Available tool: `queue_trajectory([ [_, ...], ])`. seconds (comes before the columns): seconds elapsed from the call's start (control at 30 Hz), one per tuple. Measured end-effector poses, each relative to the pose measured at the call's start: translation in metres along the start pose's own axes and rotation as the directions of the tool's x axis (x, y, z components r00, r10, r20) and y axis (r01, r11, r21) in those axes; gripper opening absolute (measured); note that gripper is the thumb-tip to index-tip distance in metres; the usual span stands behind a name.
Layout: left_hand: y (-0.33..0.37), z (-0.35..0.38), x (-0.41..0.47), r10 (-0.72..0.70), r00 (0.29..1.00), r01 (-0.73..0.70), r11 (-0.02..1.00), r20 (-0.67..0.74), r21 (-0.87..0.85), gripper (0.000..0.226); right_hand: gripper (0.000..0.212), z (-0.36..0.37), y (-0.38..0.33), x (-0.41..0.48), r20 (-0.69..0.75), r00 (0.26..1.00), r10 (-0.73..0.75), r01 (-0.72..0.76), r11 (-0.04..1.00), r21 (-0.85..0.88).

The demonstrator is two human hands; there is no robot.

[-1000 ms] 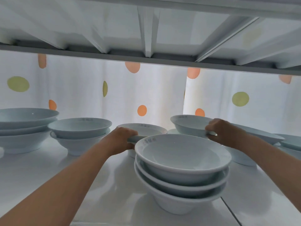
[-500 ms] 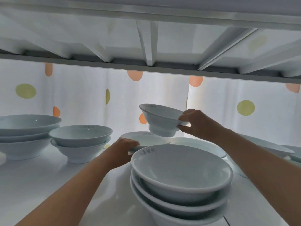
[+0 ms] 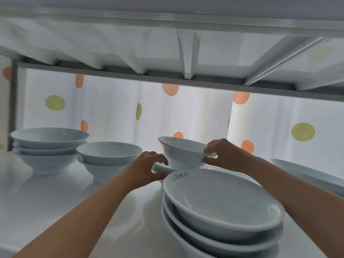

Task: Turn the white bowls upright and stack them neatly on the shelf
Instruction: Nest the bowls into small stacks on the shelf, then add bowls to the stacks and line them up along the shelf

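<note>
Centrally, behind the near stack (image 3: 221,216), the left hand (image 3: 147,170) pinches the rim of a lower bowl (image 3: 161,168), directly beneath the upright bowl (image 3: 181,152) whose right rim the right hand (image 3: 221,155) grips, mouth upward, apparently nearly seated.
</note>
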State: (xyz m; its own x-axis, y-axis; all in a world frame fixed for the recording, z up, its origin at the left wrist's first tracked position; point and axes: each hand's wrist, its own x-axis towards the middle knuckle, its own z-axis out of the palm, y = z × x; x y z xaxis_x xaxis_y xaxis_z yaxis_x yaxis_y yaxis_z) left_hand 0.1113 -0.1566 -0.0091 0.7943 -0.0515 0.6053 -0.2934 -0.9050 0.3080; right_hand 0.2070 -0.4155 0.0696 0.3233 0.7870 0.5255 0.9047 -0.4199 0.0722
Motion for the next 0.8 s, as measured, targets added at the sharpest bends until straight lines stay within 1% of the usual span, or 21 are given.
queue_trajectory([
  [0.1,0.009,0.000,0.000,0.004,0.999,-0.004,1.000,-0.050,0.000,0.033,0.026,0.001,0.000,0.002,0.070,0.997,-0.019,0.019,1.000,0.000],
  [0.2,0.015,0.001,0.000,0.014,0.994,-0.014,1.000,-0.111,-0.003,0.025,0.026,0.003,-0.002,0.006,0.110,0.993,-0.029,0.027,0.999,0.020],
  [0.3,0.015,0.000,-0.003,0.002,0.989,0.009,0.998,-0.150,0.070,0.023,0.027,0.006,-0.001,0.011,0.171,0.985,-0.029,0.024,0.999,0.032],
  [0.43,0.013,0.000,-0.006,0.009,0.978,0.027,0.985,-0.210,0.171,0.024,0.030,0.009,0.000,0.016,0.242,0.970,-0.027,0.025,1.000,0.012],
  [0.6,0.022,-0.001,-0.003,0.032,0.973,0.026,0.970,-0.230,0.243,0.038,0.034,0.013,0.003,0.018,0.270,0.962,-0.040,0.045,0.999,-0.013],
  [0.67,0.025,0.001,0.001,0.080,0.973,-0.020,0.964,-0.216,0.266,0.041,0.034,0.015,0.005,0.019,0.282,0.958,-0.039,0.046,0.999,-0.016],
  [0.73,0.026,0.005,0.006,0.108,0.984,-0.066,0.958,-0.139,0.279,0.045,0.036,0.016,0.007,0.019,0.284,0.957,-0.056,0.059,0.998,-0.003],
  [0.8,0.027,0.010,0.013,0.131,0.990,-0.111,0.955,-0.057,0.275,0.041,0.037,0.019,0.014,0.018,0.264,0.962,-0.072,0.071,0.997,0.016],
])
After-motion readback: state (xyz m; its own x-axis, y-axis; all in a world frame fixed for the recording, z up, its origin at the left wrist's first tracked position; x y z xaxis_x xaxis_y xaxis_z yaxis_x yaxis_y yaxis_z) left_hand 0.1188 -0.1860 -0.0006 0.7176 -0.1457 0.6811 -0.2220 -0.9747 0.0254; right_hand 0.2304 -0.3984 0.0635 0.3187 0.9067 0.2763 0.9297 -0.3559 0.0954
